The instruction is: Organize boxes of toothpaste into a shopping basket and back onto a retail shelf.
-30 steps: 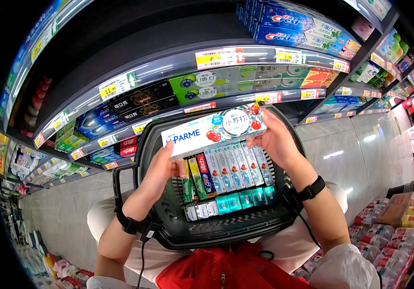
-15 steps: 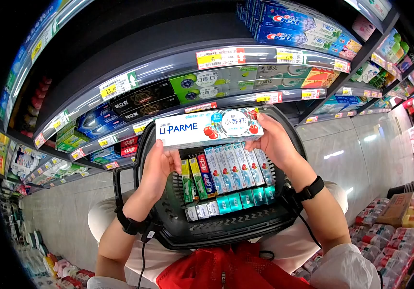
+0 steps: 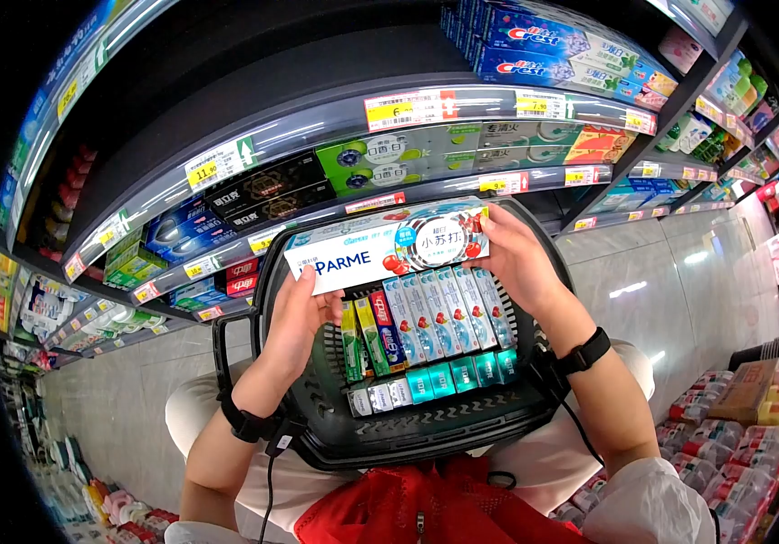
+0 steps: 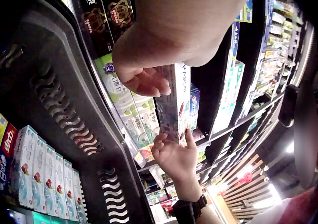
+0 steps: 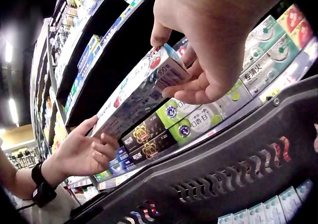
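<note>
A white LI-PARME box [image 3: 380, 257] with cherry pictures is held level above the basket, one end in each hand. The left hand [image 3: 295, 317] grips its left end, thumb on the front face, fingers beneath. At its right end the right hand [image 3: 521, 258] pinches the box between thumb and fingers, which the right wrist view shows around the printed end [image 5: 171, 75]. Below, the black basket [image 3: 426, 439] rests on the person's lap. Inside stand several cherry-printed boxes [image 3: 444, 313], green and yellow boxes [image 3: 353, 340], a red and blue box [image 3: 385, 331], and teal boxes [image 3: 441, 377].
Curved shelves with price tags [image 3: 408, 110] run across the front, holding Crest boxes [image 3: 535, 68], black boxes [image 3: 272, 195] and green boxes [image 3: 371, 165]. The basket handle [image 3: 219, 363] sticks out at left. Wrapped bottles [image 3: 752, 453] and a cardboard carton [image 3: 745, 394] lie at the lower right.
Both hands keep hold of the box. It has shifted slightly left from a second ago and tipped, so more of its top side shows. The basket's contents look unchanged.
</note>
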### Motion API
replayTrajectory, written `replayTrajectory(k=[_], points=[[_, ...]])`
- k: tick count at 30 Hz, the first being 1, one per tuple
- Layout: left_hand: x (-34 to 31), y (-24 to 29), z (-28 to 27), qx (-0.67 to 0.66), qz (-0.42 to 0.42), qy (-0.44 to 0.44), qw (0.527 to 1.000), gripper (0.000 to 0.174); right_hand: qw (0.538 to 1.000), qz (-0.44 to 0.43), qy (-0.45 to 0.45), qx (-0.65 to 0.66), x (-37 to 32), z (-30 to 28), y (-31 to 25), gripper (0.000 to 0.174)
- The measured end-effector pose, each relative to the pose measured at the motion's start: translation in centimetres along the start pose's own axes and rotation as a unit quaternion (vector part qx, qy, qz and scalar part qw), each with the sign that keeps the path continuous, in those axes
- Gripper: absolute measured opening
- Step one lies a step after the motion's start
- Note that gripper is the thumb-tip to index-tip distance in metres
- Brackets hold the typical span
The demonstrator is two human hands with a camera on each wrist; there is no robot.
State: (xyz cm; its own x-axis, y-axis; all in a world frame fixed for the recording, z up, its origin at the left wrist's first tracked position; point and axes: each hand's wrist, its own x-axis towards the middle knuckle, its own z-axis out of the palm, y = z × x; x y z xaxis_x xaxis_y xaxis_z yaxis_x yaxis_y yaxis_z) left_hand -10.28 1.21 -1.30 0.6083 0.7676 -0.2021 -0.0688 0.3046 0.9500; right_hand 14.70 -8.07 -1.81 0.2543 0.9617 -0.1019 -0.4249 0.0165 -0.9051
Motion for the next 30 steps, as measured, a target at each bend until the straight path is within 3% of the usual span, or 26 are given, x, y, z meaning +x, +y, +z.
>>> replayTrajectory(k=[12,21,30], points=[[0.2,-0.3,-0.4,-0.005,-0.012,-0.029,1.000,0.041,1.000,-0.007,-0.022,-0.003,0.0,0.1,-0.3,0.034],[0.3,-0.4,-0.4,-0.006,-0.031,-0.041,0.999,0.043,0.999,0.036,-0.019,0.015,0.2,-0.3,-0.2,0.035],[0.6,-0.8,-1.1,0.015,-0.039,-0.073,0.996,0.047,0.999,0.013,-0.017,-0.033,0.3,-0.1,0.0,0.033]])
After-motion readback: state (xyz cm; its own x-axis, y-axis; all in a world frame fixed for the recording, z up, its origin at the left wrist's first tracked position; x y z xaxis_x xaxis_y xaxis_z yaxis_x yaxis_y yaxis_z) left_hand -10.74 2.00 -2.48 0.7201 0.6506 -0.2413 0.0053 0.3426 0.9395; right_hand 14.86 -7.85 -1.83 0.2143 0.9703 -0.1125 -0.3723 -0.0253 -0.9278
